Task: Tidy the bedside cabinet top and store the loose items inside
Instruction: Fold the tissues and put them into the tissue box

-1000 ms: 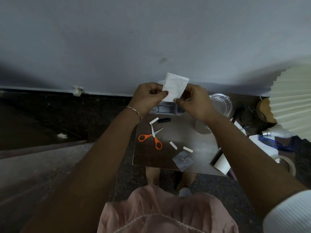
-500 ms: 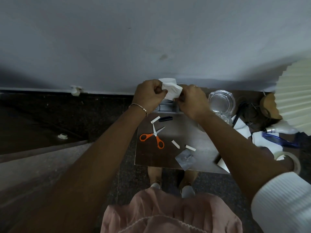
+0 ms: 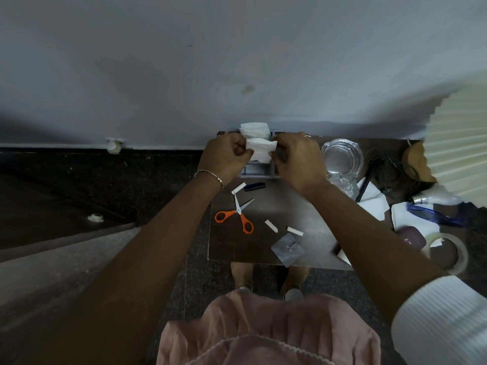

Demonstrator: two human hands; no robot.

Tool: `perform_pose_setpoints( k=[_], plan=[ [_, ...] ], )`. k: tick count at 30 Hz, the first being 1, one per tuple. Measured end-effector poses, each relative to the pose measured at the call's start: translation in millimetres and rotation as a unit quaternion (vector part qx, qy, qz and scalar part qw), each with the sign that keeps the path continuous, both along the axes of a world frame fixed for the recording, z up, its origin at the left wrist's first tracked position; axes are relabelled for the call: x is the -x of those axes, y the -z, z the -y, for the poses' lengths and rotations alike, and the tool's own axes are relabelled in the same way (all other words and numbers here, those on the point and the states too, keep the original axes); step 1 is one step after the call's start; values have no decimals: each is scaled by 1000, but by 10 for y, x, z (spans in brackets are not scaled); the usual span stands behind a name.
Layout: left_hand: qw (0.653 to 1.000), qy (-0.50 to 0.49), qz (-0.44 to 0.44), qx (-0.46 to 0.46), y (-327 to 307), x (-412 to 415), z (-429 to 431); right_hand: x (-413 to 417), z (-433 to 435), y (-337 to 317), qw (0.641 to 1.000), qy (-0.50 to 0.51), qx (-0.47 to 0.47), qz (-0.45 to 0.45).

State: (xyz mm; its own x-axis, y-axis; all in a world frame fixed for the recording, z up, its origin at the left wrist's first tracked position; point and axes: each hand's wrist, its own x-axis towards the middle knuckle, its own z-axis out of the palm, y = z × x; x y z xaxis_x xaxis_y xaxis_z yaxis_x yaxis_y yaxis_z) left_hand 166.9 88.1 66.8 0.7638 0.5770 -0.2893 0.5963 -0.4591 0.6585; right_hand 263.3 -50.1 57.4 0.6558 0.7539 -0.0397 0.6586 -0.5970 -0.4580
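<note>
- Head cam: both my hands are up at far edge of cabinet top, over a grey tray.
- L hand & R hand each pinch one side of a folded white tissue, held btwn them above the tray.
- Orange-handled scissors lie open at left on the top, w/ a dark clip just beyond the blades.
- 3 white sticks lie scattered: 1 by the scissor tip, 2 mid-top.
- Foil packet sits at near edge.
- Glass dish is just right of R hand.
- Tape roll is at right, near side.
</note>
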Motion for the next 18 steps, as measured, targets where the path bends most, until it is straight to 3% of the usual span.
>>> perform_pose_setpoints(
  k=[4,12,18],
  plan=[
    [999,-29,39,-9,10,18,15,16,15,-5,1000,7,-13,10],
    [1000,-19,-6,-10,83,82,2,58,-55,15,999,2,25,40],
    [999,-19,33,4,53,89,20,112,-27,0,999,26,16,33]
  ],
)
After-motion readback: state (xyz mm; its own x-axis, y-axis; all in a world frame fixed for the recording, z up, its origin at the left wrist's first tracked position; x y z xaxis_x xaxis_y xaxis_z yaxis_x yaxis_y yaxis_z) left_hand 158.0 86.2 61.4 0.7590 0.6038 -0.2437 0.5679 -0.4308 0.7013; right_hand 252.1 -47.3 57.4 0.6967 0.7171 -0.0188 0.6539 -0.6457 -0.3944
